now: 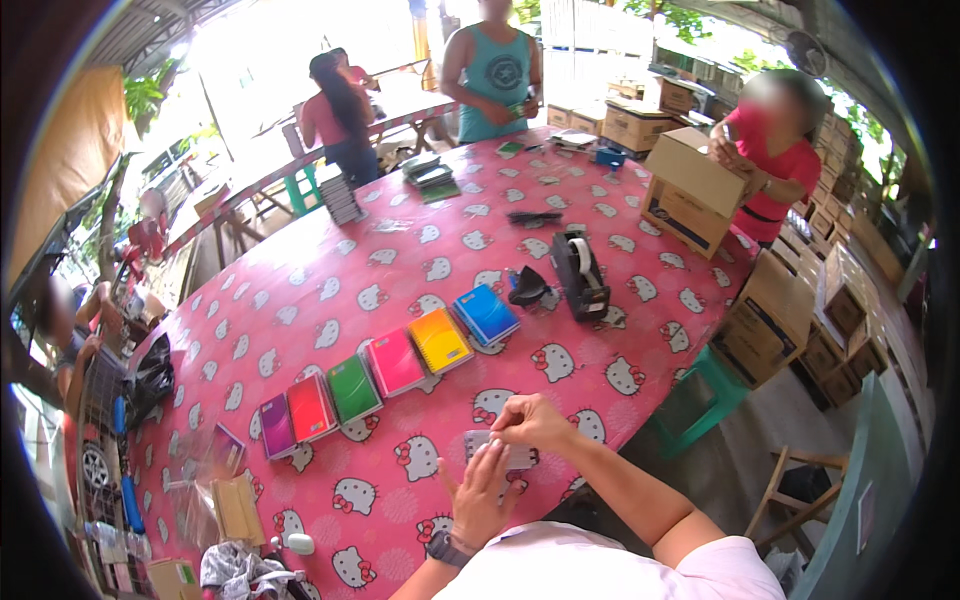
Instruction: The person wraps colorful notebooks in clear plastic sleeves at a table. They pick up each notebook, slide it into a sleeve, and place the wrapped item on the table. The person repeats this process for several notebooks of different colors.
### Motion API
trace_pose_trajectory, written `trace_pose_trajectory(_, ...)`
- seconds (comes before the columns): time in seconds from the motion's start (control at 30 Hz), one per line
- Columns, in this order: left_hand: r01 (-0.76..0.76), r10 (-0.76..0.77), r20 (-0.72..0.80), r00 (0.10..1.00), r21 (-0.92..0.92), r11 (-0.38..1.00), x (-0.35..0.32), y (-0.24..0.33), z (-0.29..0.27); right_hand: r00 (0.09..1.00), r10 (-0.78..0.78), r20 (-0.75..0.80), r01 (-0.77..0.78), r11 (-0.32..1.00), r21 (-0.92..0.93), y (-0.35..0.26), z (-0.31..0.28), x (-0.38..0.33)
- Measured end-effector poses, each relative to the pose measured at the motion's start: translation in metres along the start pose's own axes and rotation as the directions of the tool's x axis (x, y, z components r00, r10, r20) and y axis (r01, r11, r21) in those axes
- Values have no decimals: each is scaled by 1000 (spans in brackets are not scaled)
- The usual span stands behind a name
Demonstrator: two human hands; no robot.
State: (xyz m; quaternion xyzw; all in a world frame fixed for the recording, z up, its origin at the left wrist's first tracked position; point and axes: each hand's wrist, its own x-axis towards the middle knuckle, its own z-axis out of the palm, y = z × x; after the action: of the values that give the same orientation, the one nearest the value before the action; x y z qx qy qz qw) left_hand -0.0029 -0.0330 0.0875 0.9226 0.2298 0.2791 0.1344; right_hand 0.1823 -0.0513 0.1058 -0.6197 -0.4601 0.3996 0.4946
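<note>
A small white-paged spiral notebook [520,457] lies at the table's near edge, partly covered by my hands. My left hand [482,492] rests at its left side, fingers stretched out and thumb apart, a dark watch on the wrist. My right hand [538,424] bends over its top edge with fingertips pinched together beside my left fingertips; a tiny whitish bit shows there, too small to name. Beyond stands a slanting row of spiral notebooks: purple [277,427], red [312,407], green [353,389], pink [395,362], yellow [440,340] and blue [487,315].
A black tape dispenser [580,278] stands behind the row's right end. Across the pink patterned table [400,510] a person [775,160] handles a cardboard box [692,190]. Another person [493,75] stands behind notebook stacks [430,175]. Plastic wrap and cardboard [238,510] lie left.
</note>
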Motion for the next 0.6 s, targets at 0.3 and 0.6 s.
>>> trace_pose_trajectory(0.3,-50,39,79,996,144,988,5,8,0,492,-415,-765,37,888,-458,51,-183,75)
trace_pose_trajectory(0.6,-81,79,69,995,35,996,8,10,2,577,-27,-816,-366,885,-288,108,-267,113)
